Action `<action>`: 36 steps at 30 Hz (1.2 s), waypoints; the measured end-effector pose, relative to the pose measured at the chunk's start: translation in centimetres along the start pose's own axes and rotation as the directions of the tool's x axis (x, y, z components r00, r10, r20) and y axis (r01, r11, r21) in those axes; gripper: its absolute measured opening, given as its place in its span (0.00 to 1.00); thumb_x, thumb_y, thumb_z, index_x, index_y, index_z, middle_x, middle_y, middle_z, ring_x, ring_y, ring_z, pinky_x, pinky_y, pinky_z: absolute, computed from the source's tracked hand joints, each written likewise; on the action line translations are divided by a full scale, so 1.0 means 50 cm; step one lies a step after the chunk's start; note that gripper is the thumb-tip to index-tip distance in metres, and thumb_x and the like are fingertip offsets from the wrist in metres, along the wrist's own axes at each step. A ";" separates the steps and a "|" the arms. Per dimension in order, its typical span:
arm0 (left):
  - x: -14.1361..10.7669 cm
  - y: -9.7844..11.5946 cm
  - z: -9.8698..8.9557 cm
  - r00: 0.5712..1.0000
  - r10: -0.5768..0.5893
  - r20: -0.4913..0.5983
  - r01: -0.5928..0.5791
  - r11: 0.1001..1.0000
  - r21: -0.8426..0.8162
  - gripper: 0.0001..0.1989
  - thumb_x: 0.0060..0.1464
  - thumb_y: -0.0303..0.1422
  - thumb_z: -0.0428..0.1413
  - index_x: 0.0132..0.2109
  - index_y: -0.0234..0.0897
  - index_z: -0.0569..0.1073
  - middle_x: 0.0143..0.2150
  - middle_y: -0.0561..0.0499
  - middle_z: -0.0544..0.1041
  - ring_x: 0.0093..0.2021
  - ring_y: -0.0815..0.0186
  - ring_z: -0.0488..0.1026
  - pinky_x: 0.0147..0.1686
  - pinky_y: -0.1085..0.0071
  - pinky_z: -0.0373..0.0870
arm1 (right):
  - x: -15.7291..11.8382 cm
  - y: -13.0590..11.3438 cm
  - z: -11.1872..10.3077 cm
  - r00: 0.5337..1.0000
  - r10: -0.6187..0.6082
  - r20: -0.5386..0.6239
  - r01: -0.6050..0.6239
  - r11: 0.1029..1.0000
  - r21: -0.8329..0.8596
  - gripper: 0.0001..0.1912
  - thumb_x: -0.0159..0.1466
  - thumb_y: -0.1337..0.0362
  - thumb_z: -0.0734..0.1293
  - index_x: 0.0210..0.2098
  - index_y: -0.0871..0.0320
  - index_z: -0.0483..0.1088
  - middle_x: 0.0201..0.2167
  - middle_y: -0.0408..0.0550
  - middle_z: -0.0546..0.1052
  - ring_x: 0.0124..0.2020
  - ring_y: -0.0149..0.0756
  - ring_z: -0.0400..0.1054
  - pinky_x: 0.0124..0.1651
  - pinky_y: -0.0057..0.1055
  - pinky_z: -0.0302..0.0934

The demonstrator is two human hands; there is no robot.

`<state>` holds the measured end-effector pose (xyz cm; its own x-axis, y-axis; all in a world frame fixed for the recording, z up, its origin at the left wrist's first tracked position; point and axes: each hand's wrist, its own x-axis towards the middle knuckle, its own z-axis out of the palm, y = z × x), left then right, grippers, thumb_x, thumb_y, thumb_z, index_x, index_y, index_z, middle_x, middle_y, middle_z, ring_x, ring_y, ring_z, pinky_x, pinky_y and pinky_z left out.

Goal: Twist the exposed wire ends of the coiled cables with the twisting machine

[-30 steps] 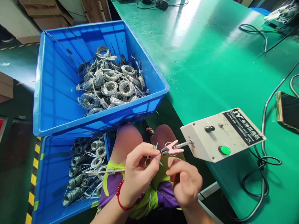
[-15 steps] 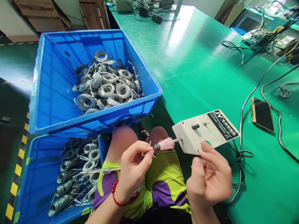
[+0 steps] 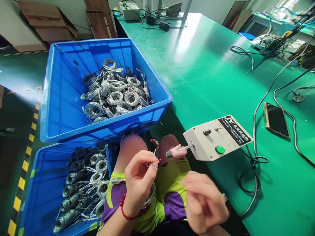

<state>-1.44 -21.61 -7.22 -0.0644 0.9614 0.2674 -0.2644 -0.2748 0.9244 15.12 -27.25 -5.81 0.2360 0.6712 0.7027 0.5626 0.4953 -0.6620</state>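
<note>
My left hand (image 3: 141, 175) pinches the stripped end of a cable, and thin red, green and white wires (image 3: 157, 160) stick out past the fingertips. Part of the coiled clear cable (image 3: 150, 195) hangs behind that hand. Just right of the wire tips is the pinkish tip with a dark end (image 3: 177, 151) on the shaft of a white box-shaped machine (image 3: 209, 141); the wires are apart from it. Below the machine, my right hand (image 3: 204, 200) is blurred by motion, its fingers curled, and whether it holds anything is unclear.
A large blue crate (image 3: 105, 129) of coiled cables stands on the left, above a second blue crate (image 3: 36, 183) with more coils. On the green table (image 3: 216, 82) lie a phone (image 3: 277, 119) and loose black cords (image 3: 256, 121). Other equipment (image 3: 268, 41) sits at the far right.
My right hand has moved left and down from the machine's green button, which now shows fully. The wires in my left hand have come away from the machine's tip.
</note>
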 end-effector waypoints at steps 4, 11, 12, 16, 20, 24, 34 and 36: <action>-0.006 -0.001 -0.007 1.000 -0.001 0.025 0.001 1.000 -0.007 0.06 0.73 0.26 0.65 0.49 0.44 0.84 0.42 0.51 0.82 0.42 0.66 0.80 0.35 0.76 0.75 | -0.016 -0.034 0.057 0.941 0.226 0.251 -0.277 0.942 0.189 0.13 0.70 0.71 0.67 0.49 0.52 0.81 0.31 0.42 0.83 0.26 0.36 0.77 0.30 0.32 0.72; -0.014 0.005 -0.008 0.996 -0.042 -0.073 0.041 0.999 -0.021 0.09 0.73 0.29 0.68 0.55 0.48 0.81 0.45 0.52 0.84 0.34 0.70 0.80 0.31 0.78 0.76 | -0.001 -0.038 0.095 0.704 0.611 0.363 -0.710 0.627 0.320 0.09 0.75 0.61 0.74 0.49 0.51 0.89 0.22 0.39 0.74 0.22 0.31 0.62 0.25 0.27 0.58; -0.014 0.007 -0.007 0.995 -0.045 -0.085 0.044 0.999 -0.022 0.09 0.73 0.29 0.68 0.54 0.48 0.80 0.46 0.52 0.83 0.36 0.69 0.81 0.31 0.78 0.77 | 0.001 -0.039 0.096 0.691 0.622 0.368 -0.723 0.605 0.333 0.08 0.75 0.60 0.75 0.49 0.50 0.89 0.23 0.40 0.76 0.22 0.31 0.61 0.25 0.27 0.58; -0.010 0.013 -0.005 0.996 -0.021 -0.084 0.019 1.000 -0.024 0.07 0.72 0.28 0.68 0.51 0.46 0.80 0.44 0.52 0.83 0.43 0.67 0.84 0.37 0.78 0.81 | 0.000 -0.038 0.102 0.649 0.625 0.434 -0.761 0.528 0.377 0.10 0.77 0.58 0.74 0.48 0.50 0.90 0.31 0.45 0.84 0.27 0.32 0.69 0.30 0.27 0.63; -0.009 0.013 -0.003 0.995 -0.030 -0.092 0.027 0.999 -0.027 0.07 0.72 0.27 0.68 0.50 0.45 0.81 0.44 0.53 0.83 0.42 0.69 0.84 0.38 0.80 0.81 | -0.015 -0.021 0.115 0.643 0.603 0.473 -0.766 0.523 0.374 0.09 0.79 0.57 0.73 0.48 0.51 0.87 0.33 0.44 0.83 0.29 0.32 0.68 0.33 0.27 0.63; -0.012 0.009 0.001 0.990 -0.079 -0.116 0.074 0.996 -0.053 0.08 0.71 0.28 0.69 0.50 0.46 0.80 0.44 0.52 0.82 0.41 0.67 0.84 0.30 0.81 0.76 | -0.039 0.005 0.127 0.622 0.617 0.482 -0.783 0.488 0.386 0.10 0.78 0.55 0.72 0.51 0.52 0.84 0.29 0.40 0.76 0.27 0.31 0.63 0.32 0.28 0.59; -0.002 0.022 0.004 0.999 0.048 -0.005 -0.048 0.999 0.004 0.05 0.70 0.26 0.68 0.46 0.43 0.84 0.43 0.49 0.88 0.43 0.63 0.88 0.43 0.71 0.87 | -0.075 0.028 0.104 0.544 0.591 0.595 -0.820 0.524 0.229 0.15 0.78 0.50 0.71 0.44 0.55 0.81 0.31 0.43 0.78 0.33 0.39 0.71 0.40 0.34 0.66; -0.004 0.022 0.003 0.998 0.056 0.005 -0.056 0.998 0.008 0.05 0.70 0.26 0.69 0.46 0.43 0.85 0.43 0.49 0.87 0.41 0.64 0.87 0.40 0.73 0.85 | -0.063 0.028 0.098 0.587 0.602 0.542 -0.799 0.541 0.264 0.14 0.79 0.51 0.69 0.44 0.54 0.79 0.32 0.43 0.78 0.32 0.38 0.69 0.39 0.33 0.65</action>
<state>-1.59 -22.08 -6.22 -0.0744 0.9445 0.3200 -0.2526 -0.3283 0.9102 11.28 -25.98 -10.21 0.0475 0.9907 -0.1275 -0.0931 -0.1227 -0.9881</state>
